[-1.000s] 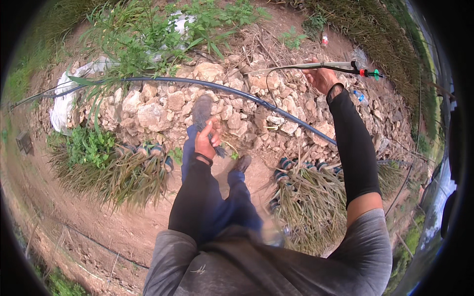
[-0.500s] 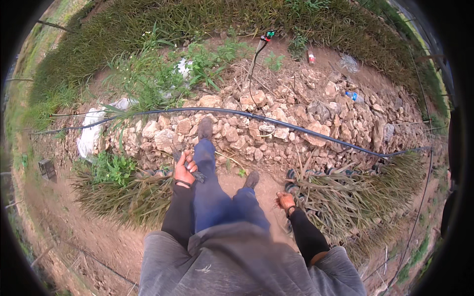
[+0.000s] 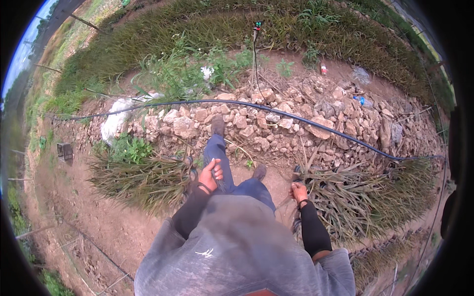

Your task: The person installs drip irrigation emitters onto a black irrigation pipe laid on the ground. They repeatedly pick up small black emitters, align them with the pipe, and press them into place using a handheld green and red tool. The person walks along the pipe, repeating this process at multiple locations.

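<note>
My left hand (image 3: 211, 176) is closed in front of my left thigh. A dark, limp bundle (image 3: 222, 188) pokes out beneath its fingers; its kind is unclear against my blue trousers. At my right side, my right hand (image 3: 298, 192) has its fingers pressed together. Whatever they may hold is too small to name. Beside that hand lies a dense row of long-leaved potted plants (image 3: 340, 200), their leaves partly brown. A similar clump of plants (image 3: 143, 182) is to the left of my left hand.
A dark hose (image 3: 296, 118) runs across a bank of loose rocks (image 3: 185, 127) ahead of my boots. A sprinkler (image 3: 257, 25) stands on a stake beyond it. White plastic sheeting (image 3: 116, 118), a blue-labelled bottle (image 3: 362, 100) and a dark crate (image 3: 64, 151) lie about.
My view has shifted, so the rocks and plants sit further right in it. Both hands stay closed; the left is nearer my body, and its dark bundle shows less.
</note>
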`<move>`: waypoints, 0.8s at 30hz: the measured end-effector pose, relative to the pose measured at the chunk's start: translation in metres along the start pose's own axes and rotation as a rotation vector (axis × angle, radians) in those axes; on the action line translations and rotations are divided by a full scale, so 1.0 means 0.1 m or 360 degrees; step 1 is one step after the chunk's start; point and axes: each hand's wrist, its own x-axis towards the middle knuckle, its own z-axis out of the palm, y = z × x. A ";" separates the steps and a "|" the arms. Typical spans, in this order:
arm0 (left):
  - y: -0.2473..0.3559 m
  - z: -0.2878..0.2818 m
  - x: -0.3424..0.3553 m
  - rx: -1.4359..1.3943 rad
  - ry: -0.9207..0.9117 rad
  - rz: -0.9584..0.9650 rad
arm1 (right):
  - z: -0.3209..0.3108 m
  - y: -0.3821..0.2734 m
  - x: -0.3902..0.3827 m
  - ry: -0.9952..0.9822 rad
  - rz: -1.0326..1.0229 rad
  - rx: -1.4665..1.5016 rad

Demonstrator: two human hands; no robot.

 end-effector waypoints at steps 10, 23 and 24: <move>-0.66 0.06 -0.33 0.0310 -0.0121 -0.0402 | -0.23 0.99 -0.37 -0.0023 0.0121 -0.0044; -0.47 -1.00 -1.10 -0.0133 -0.0205 0.0102 | 0.26 0.36 -0.73 -0.0283 -0.0707 -0.1061; -0.44 -1.13 -1.19 -0.0200 -0.0197 0.0163 | 0.40 0.25 -0.71 -0.0307 -0.0528 -0.0775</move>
